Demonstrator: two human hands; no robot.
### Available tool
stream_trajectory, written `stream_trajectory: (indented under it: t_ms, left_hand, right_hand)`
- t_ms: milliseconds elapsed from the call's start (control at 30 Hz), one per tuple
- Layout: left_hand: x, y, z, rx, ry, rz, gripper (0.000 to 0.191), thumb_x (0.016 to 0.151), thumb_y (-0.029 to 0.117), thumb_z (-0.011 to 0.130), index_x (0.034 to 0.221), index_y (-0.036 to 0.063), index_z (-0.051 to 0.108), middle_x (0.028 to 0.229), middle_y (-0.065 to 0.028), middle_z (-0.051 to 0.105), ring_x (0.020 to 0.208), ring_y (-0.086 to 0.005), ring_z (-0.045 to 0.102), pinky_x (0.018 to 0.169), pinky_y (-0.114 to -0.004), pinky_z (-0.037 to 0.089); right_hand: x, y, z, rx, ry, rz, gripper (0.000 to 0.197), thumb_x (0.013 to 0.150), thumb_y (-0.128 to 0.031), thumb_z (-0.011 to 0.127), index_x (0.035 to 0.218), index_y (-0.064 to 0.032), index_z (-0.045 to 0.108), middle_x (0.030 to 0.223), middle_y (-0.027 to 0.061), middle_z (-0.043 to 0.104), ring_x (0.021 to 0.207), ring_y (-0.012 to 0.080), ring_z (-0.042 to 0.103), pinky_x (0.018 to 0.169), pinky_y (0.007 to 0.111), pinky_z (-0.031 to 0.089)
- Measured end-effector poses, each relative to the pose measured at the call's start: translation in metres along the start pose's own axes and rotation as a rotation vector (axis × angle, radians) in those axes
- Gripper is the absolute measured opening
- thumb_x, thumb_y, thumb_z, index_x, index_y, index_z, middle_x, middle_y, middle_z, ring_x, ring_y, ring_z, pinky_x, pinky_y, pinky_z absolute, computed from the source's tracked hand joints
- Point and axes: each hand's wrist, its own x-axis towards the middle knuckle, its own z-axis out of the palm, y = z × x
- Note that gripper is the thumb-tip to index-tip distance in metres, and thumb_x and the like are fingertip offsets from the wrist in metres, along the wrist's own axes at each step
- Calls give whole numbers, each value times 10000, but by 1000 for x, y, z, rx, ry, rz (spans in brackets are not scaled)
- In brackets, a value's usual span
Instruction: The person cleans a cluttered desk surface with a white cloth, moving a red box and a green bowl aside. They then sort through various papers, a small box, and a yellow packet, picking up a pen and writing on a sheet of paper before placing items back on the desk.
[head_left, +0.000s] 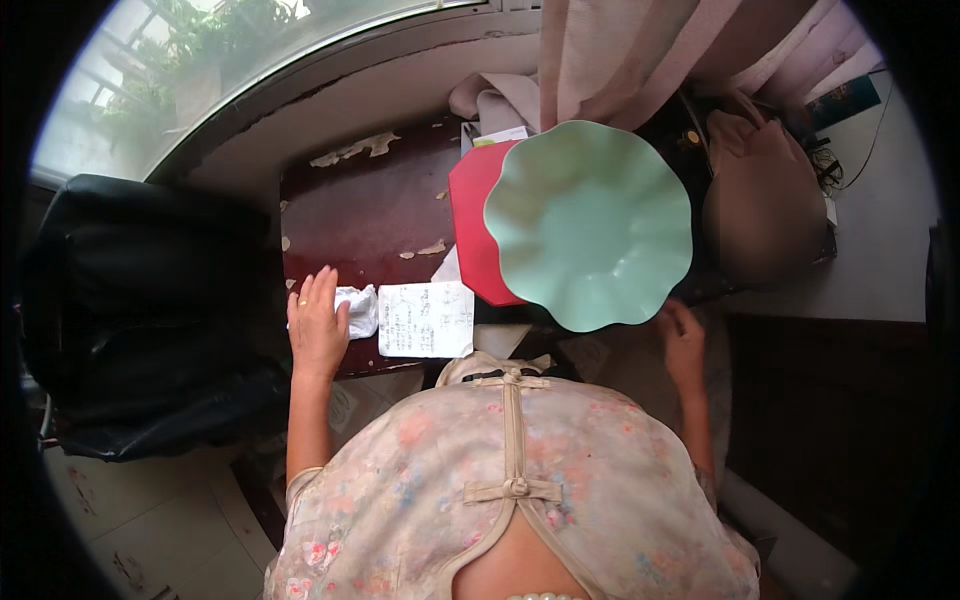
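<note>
My left hand (316, 322) lies palm down with its fingers stretched out, over the edge of a crumpled white tissue or cloth (362, 311) near the table's front left. The thumb touches the crumple, and part of it is hidden under the hand. Just right of it lies a sheet of paper (426, 319) with handwriting. A pale green bowl or dish with a wavy rim (592, 225) sits over a red eight-sided board or lid (476, 217), covering most of it. Close to the bowl's lower right rim, my right hand (684, 345) has its fingers curled; whether they grip anything is unclear.
A dark red table (360, 202) with peeling patches stands below a window (225, 67). Left of it is a black leather-like chair (150, 300). A pinkish-brown bag or cloth (765, 202) is at right, beside cables (827, 171). Curtains (630, 60) hang behind the bowl.
</note>
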Motion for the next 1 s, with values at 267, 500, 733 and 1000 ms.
stream_trajectory:
  t_ms: [267,500,733,1000]
  left_hand:
    - [74,102,44,-1421,-273,-327,706,959,428,547,1485,35,287,1461,-143,415,1306,-280,450,1033,-394,395]
    - [108,137,92,-1625,-374,-279,661,951,522,506,1399,45,410,1292,-112,553,1129,-183,561,977,-326,450]
    - [108,147,81,-1706,-279,-289,645,948,370,550,1424,3,317,1302,-179,524,1151,-227,546,996,-339,432]
    - [106,121,21,-1755,-216,-194,581,968,362,531,1416,40,351,1273,-132,551,1103,-186,577,941,-327,482]
  right_hand:
    - [66,3,0,392,112,-98,502,1038,-369,401,1359,12,465,1335,105,520,1210,192,492,1042,321,366]
    - [103,34,14,765,-42,127,525,1050,-398,325,1358,-2,478,1362,80,501,1234,183,465,1046,319,349]
    - [92,18,21,434,-63,-62,410,963,-217,547,1303,8,508,1176,91,611,1021,198,595,859,314,488]
    - [62,-47,12,330,-97,-164,403,958,-159,546,1312,24,482,1220,124,588,1049,219,595,890,340,496]
